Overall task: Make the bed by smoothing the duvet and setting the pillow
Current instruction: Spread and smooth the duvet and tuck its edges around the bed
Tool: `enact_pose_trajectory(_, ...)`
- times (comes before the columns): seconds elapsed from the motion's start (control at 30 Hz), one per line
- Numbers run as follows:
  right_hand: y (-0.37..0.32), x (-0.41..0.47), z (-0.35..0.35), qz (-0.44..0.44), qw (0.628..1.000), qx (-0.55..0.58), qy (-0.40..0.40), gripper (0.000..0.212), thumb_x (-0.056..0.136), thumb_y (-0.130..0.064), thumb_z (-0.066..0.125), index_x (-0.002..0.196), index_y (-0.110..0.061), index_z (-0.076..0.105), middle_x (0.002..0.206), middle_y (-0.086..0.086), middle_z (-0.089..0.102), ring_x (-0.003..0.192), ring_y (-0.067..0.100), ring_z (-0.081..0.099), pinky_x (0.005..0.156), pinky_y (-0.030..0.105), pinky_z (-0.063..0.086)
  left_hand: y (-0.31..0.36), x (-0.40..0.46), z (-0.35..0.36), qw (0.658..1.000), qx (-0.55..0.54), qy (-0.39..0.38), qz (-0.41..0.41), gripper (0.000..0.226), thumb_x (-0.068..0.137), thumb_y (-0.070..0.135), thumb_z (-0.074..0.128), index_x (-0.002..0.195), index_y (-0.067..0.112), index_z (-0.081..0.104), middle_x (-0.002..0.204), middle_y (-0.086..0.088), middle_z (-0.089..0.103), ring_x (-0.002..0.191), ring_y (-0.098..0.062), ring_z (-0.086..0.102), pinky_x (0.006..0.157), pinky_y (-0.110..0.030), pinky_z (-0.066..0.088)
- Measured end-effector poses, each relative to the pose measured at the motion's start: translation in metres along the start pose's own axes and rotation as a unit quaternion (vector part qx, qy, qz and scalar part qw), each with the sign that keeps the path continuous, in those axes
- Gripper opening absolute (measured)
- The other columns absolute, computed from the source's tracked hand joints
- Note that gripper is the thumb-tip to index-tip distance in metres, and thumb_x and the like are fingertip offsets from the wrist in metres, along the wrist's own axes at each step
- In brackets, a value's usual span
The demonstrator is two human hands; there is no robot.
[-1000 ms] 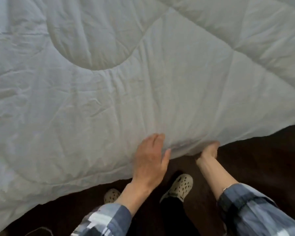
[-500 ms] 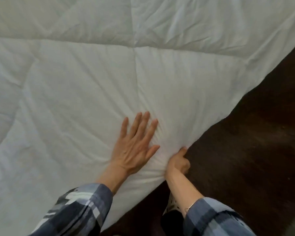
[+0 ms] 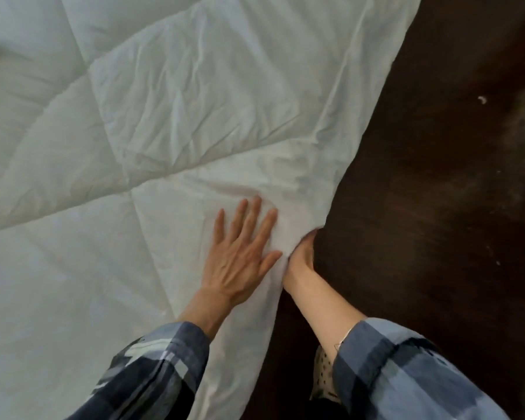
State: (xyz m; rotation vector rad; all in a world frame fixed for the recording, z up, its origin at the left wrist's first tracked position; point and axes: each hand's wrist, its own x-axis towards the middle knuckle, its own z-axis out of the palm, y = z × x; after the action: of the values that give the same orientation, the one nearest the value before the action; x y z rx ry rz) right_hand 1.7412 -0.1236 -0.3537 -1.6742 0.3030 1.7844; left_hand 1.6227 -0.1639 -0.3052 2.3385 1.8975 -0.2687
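Left hand (image 3: 242,255) lay flat, fingers spread, pressing the duvet (image 3: 170,122). Right hand (image 3: 301,256) just beside it gripped the edge from underneath. Duvet ran away up-left from both; creases fanned out beyond the fingertips. No pillow in view.

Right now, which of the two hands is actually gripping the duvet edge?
The right hand: its fingers curl under the duvet edge beside the dark floor. The left hand only lies flat on top, fingers spread.
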Motion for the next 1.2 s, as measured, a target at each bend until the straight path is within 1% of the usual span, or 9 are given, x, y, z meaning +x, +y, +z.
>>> enact_pose_trajectory(0.1, -0.009, 0.009, -0.019, -0.041, 0.984, -0.122, 0.124, 0.067, 0.092, -0.071, 0.038, 0.109, -0.012, 0.065, 0.111, 0.013, 0.066, 0.099, 0.033, 0.063, 0.086, 0.036, 0.047, 0.001, 0.012, 0.01, 1.0, 0.01, -0.001, -0.001, 0.073, 0.1, 0.063, 0.025, 0.162, 0.025, 0.012, 0.169, -0.008, 0.003, 0.156, -0.029, 0.006, 0.124, -0.056, 0.006)
enact_pose_trajectory(0.17, -0.008, 0.016, -0.039, -0.047, 0.966, -0.167, 0.19, 0.073, 0.096, -0.063, 0.037, 0.118, 0.002, 0.063, 0.121, 0.021, 0.064, 0.11, 0.038, 0.06, 0.091, 0.038, 0.045, 0.001, 0.009, 0.017, 0.999, 0.031, -0.008, 0.038, 0.072, 0.101, 0.061, 0.025, 0.161, 0.024, 0.017, 0.169, -0.01, 0.006, 0.155, -0.031, 0.01, 0.123, -0.056, 0.008)
enact_pose_trajectory(0.3, -0.018, 0.024, -0.029, -0.02, 0.953, -0.243, 0.181, 0.078, 0.097, -0.064, 0.03, 0.127, 0.003, 0.057, 0.129, 0.023, 0.058, 0.118, 0.04, 0.055, 0.102, 0.045, 0.043, -0.006, 0.022, 0.007, 0.997, 0.035, -0.021, 0.061, 0.072, 0.101, 0.061, 0.027, 0.161, 0.024, 0.014, 0.169, -0.011, 0.002, 0.156, -0.03, 0.005, 0.123, -0.056, 0.008)
enact_pose_trajectory(0.53, -0.098, 0.039, 0.021, -0.035, 0.982, -0.142, 0.118, 0.08, 0.094, -0.07, 0.027, 0.13, -0.007, 0.06, 0.13, 0.016, 0.061, 0.119, 0.037, 0.057, 0.105, 0.046, 0.043, -0.011, 0.124, -0.021, 0.991, 0.034, -0.017, 0.131, 0.074, 0.1, 0.063, 0.03, 0.16, 0.024, 0.011, 0.169, -0.011, 0.008, 0.156, -0.03, 0.009, 0.123, -0.058, 0.008)
enact_pose_trajectory(0.63, -0.109, 0.047, 0.044, -0.07, 0.981, -0.144, 0.112, 0.079, 0.091, -0.072, 0.031, 0.119, -0.007, 0.067, 0.121, 0.015, 0.067, 0.11, 0.035, 0.063, 0.101, 0.045, 0.047, -0.009, 0.158, -0.027, 0.99, 0.017, -0.006, 0.141, 0.073, 0.1, 0.061, 0.032, 0.16, 0.023, 0.019, 0.168, -0.011, 0.012, 0.155, -0.03, 0.012, 0.123, -0.057, 0.009)
enact_pose_trajectory(0.77, -0.11, 0.055, 0.03, -0.141, 0.924, -0.256, 0.245, 0.074, 0.093, -0.069, 0.033, 0.104, -0.005, 0.07, 0.112, 0.019, 0.069, 0.105, 0.038, 0.063, 0.094, 0.043, 0.049, -0.012, 0.179, -0.028, 0.985, 0.009, -0.011, 0.174, 0.071, 0.1, 0.057, 0.034, 0.16, 0.02, 0.023, 0.168, -0.013, 0.013, 0.155, -0.031, 0.013, 0.123, -0.055, 0.012)
enact_pose_trajectory(0.87, -0.102, 0.064, 0.008, -0.123, 0.891, -0.31, 0.309, 0.073, 0.095, -0.066, 0.032, 0.107, -0.004, 0.07, 0.114, 0.021, 0.067, 0.107, 0.041, 0.06, 0.093, 0.046, 0.049, -0.016, 0.178, -0.024, 0.979, 0.023, -0.012, 0.204, 0.069, 0.101, 0.054, 0.037, 0.16, 0.02, 0.026, 0.169, -0.01, 0.011, 0.155, -0.029, 0.011, 0.124, -0.054, 0.009)
enact_pose_trajectory(1.0, -0.123, 0.068, 0.026, -0.051, 0.897, -0.325, 0.294, 0.071, 0.096, -0.063, 0.033, 0.126, -0.003, 0.057, 0.128, 0.021, 0.06, 0.117, 0.04, 0.056, 0.096, 0.043, 0.043, -0.022, 0.19, -0.035, 0.98, 0.018, -0.011, 0.2, 0.071, 0.099, 0.055, 0.037, 0.16, 0.022, 0.022, 0.168, -0.01, 0.009, 0.156, -0.03, 0.009, 0.123, -0.056, 0.008)
enact_pose_trajectory(1.2, -0.2, 0.08, 0.073, -0.067, 0.972, -0.167, 0.149, 0.079, 0.097, -0.066, 0.021, 0.142, -0.007, 0.047, 0.145, 0.016, 0.05, 0.133, 0.037, 0.046, 0.112, 0.043, 0.034, -0.017, 0.253, -0.053, 0.981, 0.018, -0.004, 0.195, 0.073, 0.099, 0.061, 0.031, 0.161, 0.025, 0.02, 0.169, -0.009, 0.005, 0.155, -0.028, 0.002, 0.123, -0.056, 0.004)
